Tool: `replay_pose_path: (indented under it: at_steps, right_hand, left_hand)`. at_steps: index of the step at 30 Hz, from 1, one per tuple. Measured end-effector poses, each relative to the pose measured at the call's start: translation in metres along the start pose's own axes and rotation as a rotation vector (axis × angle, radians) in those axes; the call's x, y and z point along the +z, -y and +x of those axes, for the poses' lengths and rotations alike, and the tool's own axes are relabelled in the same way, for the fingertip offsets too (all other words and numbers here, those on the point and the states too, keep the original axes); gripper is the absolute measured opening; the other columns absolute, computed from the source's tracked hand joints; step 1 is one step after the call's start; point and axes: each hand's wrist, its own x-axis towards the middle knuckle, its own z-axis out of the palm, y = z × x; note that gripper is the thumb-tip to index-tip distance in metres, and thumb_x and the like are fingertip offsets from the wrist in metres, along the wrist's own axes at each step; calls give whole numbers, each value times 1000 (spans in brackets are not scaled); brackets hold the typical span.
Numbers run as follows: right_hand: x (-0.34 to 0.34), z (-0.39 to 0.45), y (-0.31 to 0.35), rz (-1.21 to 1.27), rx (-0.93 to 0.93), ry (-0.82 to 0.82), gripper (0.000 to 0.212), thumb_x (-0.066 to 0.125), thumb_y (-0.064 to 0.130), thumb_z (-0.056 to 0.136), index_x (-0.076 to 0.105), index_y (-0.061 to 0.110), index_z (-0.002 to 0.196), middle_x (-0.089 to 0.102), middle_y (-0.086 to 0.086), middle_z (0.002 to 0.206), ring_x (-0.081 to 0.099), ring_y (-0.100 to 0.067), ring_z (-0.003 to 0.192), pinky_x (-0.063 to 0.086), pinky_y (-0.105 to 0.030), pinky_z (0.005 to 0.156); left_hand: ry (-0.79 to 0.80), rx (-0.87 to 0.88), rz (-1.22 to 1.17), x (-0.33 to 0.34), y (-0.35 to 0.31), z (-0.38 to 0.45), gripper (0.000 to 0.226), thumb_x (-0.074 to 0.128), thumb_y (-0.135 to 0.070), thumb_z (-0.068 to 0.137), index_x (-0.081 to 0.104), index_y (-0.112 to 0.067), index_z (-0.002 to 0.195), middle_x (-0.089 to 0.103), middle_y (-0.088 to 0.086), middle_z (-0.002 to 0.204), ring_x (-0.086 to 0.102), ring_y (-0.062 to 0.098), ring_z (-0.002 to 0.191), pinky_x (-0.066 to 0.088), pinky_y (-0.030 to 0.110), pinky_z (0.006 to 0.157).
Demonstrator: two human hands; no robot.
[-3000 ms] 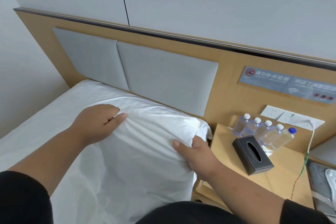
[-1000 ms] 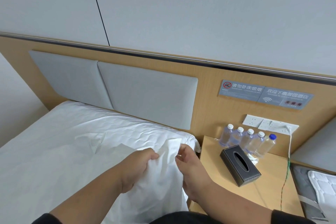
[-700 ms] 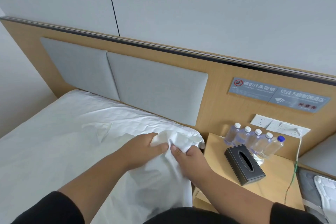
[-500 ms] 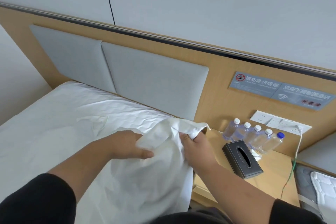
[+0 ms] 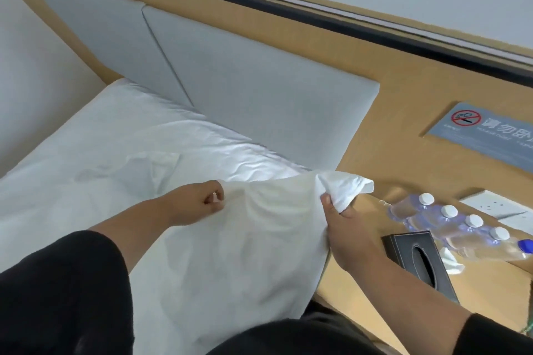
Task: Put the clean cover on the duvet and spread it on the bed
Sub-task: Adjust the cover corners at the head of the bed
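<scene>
Between the hands: white cover [image 5: 245, 239] pulled taut, likely to square its corner.
Right hand [image 5: 349, 228]: grips the corner.
Left hand [image 5: 193, 204]: pinches the edge.

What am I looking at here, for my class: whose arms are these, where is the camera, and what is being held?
There is no machine: a person wears one wide-angle camera on the head, looking down at their own hands. The left hand pinches the top edge of the white duvet cover, and the right hand grips its corner, which sticks up beside the bed. Behind is a padded grey headboard. On the wooden bedside table stand a row of water bottles and a black tissue box.
</scene>
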Motion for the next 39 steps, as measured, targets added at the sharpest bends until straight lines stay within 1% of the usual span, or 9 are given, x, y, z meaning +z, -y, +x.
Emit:
replay_pose_path:
  at_steps: [3,10,15,18,21,26,29,32,39]
  right_hand:
    - [-2,10,2,-11,43,155,11,60,69,83,69,66,88,74,27,102,69,9,94,51,-6,69]
    - [-10,18,6,-81,62,357,53,67,80,75,66,53,120,70,15,126,64,-7,120,55,-22,91]
    - [-9,17,11,-51,46,391,58,68,79,74,67,47,122,69,9,129,63,-12,125,52,-34,101]
    - [-8,13,13,-15,45,399,58,70,78,71,71,46,119,70,10,127,64,-10,122,53,-24,93]
    - [-9,12,11,5,51,403,54,70,78,72,71,48,117,71,12,126,65,-9,121,53,-22,92]
    - [-17,25,4,-16,53,331,48,66,78,77,67,55,119,68,17,129,63,-4,121,54,-20,93]
    - [-23,48,7,46,80,162,37,68,62,84,72,43,115,72,11,123,68,-6,112,56,-17,84]
    - [-15,76,14,3,151,-18,35,68,51,91,71,23,113,76,3,111,71,-19,106,58,-34,89]
    - [10,119,55,-34,0,33,44,76,60,73,76,26,101,78,7,102,75,-14,95,61,-38,84]
  left_hand:
    - [56,-52,-90,13,1,10,17,54,-32,101,59,-48,103,62,-21,90,57,-3,74,42,8,66]
    - [-15,86,-92,-19,-39,55,40,62,-32,99,52,-34,138,45,-23,132,50,4,119,39,24,102]
    - [198,50,128,-34,-35,63,26,62,-33,97,61,-43,121,50,-21,124,46,9,119,34,26,102]
    - [134,-58,10,-28,-21,59,38,65,-35,96,57,-33,133,52,-16,127,52,9,114,40,25,98]
    - [96,-134,-45,-12,-6,59,24,63,-36,98,69,-18,112,64,-6,111,60,15,103,47,29,91]
    - [-410,-281,-791,-13,6,48,27,49,-15,106,61,-12,81,55,4,73,47,20,68,35,30,59]
    - [-477,-287,-322,-40,29,38,20,45,-22,104,58,-19,89,60,7,80,55,28,76,41,33,66]
    - [-482,-192,138,-74,52,25,14,41,-25,103,48,-21,92,62,12,80,59,36,81,40,37,67]
    - [-608,-299,376,-154,116,-1,51,17,-64,94,42,-24,75,54,11,69,50,33,69,46,43,70]
